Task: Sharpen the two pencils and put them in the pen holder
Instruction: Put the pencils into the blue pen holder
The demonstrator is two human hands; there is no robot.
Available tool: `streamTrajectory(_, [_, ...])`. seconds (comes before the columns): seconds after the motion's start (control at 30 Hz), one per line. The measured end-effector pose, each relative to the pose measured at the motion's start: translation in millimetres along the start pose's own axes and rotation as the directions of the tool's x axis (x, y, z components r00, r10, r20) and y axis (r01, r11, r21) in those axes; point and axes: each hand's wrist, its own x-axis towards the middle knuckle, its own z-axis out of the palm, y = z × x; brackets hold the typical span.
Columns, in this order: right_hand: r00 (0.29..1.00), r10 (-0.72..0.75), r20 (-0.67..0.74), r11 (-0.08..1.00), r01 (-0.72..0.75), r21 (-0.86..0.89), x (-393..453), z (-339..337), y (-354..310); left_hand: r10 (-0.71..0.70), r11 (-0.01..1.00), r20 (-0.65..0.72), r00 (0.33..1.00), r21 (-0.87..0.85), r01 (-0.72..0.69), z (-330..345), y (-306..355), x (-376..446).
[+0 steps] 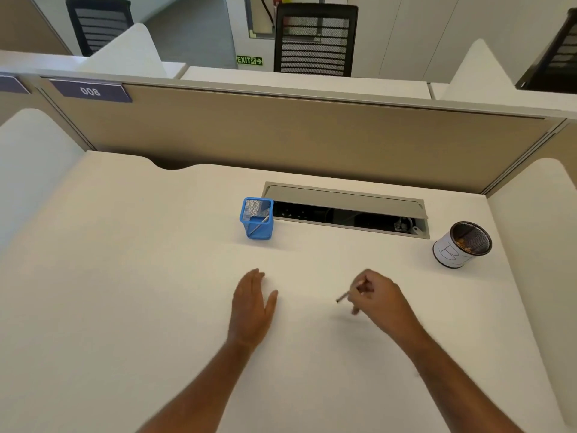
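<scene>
Hands: two, both bare, reaching forward over the white table (125, 307) with forearms entering from the near edge.
Left hand (253, 303): flat and spread, palm down, fingers together and pointing away, thumb out to the side; it holds nothing and lies on or just above the table surface, which of the two cannot be told.
Right hand (379, 296): curled closed around one pencil (343, 297), gripped between thumb and fingers.
Pencils: two counted. One is in the right hand, its free end sticking out toward the left hand and tilted down to the table. The other pencil in the holder (258, 225) leans slanted inside the mesh, its upper end near the rim.
Pen holder (256, 217): one, blue, square, mesh-walled, standing upright on the table beyond the left hand, well apart from both hands.
Round cup (463, 245): one, dark mesh inside with a white paper wrap bearing handwritten marks, upright, beyond and to the outer side of the right hand; brownish bits lie at its bottom.
Cable tray (345, 210): one long slot in the table beyond both hands, its grey flap raised, just beside the pen holder.
Sharpener: cannot be made out.
Partition (281, 132): one tan panel behind the table, with a label reading 008 seen upside down.
Chairs: three black mesh-backed ones past the partition.
</scene>
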Motion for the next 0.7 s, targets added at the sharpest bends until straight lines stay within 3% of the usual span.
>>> streamTrajectory(0.13, [0.992,-0.127,0.023,0.992,0.127,-0.022,46.4,4.2,-54.4,0.072,0.972,0.13,0.989,0.212,-0.099,15.3,-1.3,-11.8])
streamTrajectory(0.4, [0.911,-0.412,-0.03,0.903,0.404,-0.145,138.8,46.6,-136.7,0.058,0.96,0.194,0.979,0.259,-0.109,11.1,2.1,-12.0])
streamTrajectory(0.53, [0.874,-0.485,0.0,0.845,0.469,-0.259,171.9,77.2,-147.5,0.046,0.961,0.199,0.979,0.258,-0.098,11.1,1.1,-12.5])
streamTrajectory(0.7, [0.887,-0.45,0.103,0.792,0.45,-0.412,194.2,107.3,-147.7,0.041,0.959,0.205,0.978,0.266,-0.096,10.5,1.4,-12.9])
